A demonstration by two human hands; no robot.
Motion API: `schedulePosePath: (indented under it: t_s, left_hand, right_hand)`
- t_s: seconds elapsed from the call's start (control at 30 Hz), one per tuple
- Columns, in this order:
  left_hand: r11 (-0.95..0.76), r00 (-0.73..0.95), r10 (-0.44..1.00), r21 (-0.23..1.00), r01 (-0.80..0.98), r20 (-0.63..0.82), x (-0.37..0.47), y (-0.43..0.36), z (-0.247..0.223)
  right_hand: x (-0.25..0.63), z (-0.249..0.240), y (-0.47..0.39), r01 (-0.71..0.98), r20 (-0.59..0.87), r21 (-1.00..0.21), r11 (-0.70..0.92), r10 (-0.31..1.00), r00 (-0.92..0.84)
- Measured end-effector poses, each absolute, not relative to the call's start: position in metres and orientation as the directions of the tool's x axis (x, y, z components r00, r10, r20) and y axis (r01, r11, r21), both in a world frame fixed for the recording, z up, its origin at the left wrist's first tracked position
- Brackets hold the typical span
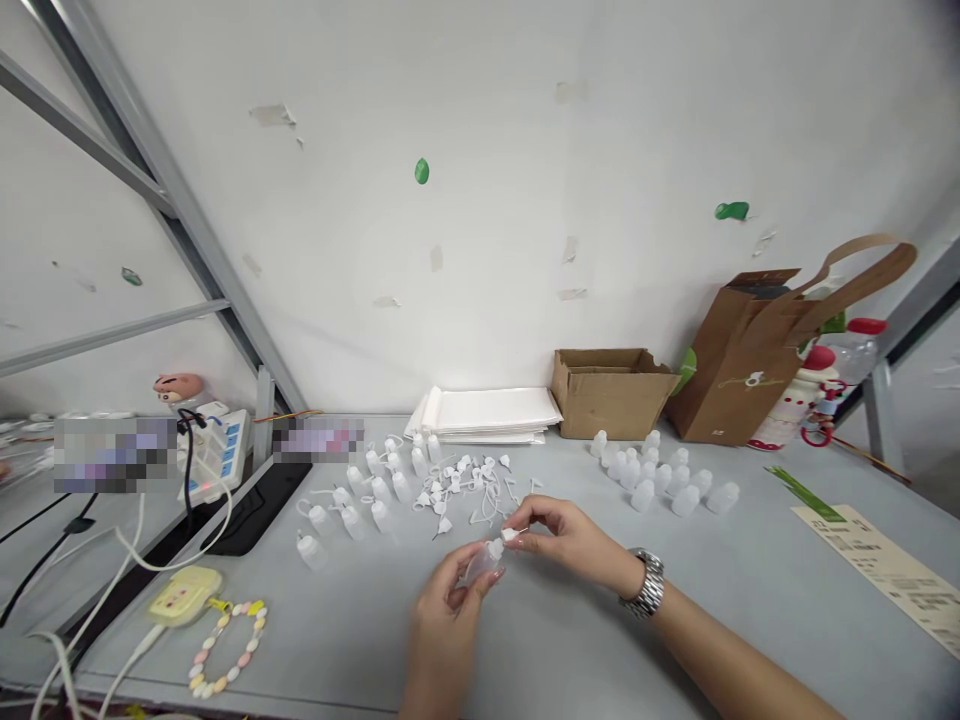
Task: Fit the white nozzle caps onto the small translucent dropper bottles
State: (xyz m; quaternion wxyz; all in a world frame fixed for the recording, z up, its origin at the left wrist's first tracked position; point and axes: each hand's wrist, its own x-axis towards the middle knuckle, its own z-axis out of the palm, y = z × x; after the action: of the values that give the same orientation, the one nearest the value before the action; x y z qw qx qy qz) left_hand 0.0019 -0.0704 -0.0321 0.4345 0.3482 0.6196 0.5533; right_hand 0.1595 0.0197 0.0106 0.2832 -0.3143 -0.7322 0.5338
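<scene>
Near the front middle of the grey table, my left hand (452,607) is closed around a small translucent bottle (480,566), which tilts toward the right. My right hand (559,535) pinches a small white cap (511,535) at the bottle's neck. Just beyond my hands lies a loose pile of white caps (465,478) with thin straps. To the left stand several bottles with caps (380,488) in rough rows. Several bottles without straps (662,478) are grouped on the right.
Behind are a stack of white sheets (487,412), an open cardboard box (615,395) and a brown paper bag (739,365). On the left lie a power strip (225,455), cables, a black phone (259,507) and a bead bracelet (229,650). A printed card (877,565) lies right.
</scene>
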Motion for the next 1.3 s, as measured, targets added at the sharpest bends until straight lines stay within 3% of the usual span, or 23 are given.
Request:
schedulePosePath:
  t_s: [0.23, 0.57, 0.87, 1.1, 1.3]
  left_hand:
    - [0.101, -0.365, 0.926, 0.995, -0.007, -0.096, 0.005, -0.072, -0.033]
    - [0.009, -0.354, 0.932, 0.973, 0.231, 0.075, 0.008, -0.076, -0.030]
    - [-0.013, -0.349, 0.932, 0.972, 0.235, 0.097, 0.003, -0.075, -0.027]
    - [0.013, -0.369, 0.928, 0.987, 0.163, 0.049, 0.012, -0.074, -0.032]
    - [-0.019, -0.337, 0.938, 0.981, 0.192, 0.084, 0.011, -0.073, -0.038]
  right_hand:
    - [0.159, 0.009, 0.018, 0.149, 0.150, -0.932, 0.331, 0.725, -0.672]
    - [0.162, 0.018, 0.016, 0.211, 0.234, -0.824, 0.526, 0.656, -0.718]
    - [0.159, 0.011, 0.015, 0.345, 0.183, -0.778, 0.525, 0.715, -0.675]
    - [0.160, 0.013, 0.014, 0.248, 0.151, -0.876, 0.414, 0.723, -0.674]
    - [0.161, 0.015, 0.014, 0.217, 0.171, -0.873, 0.437, 0.691, -0.702]
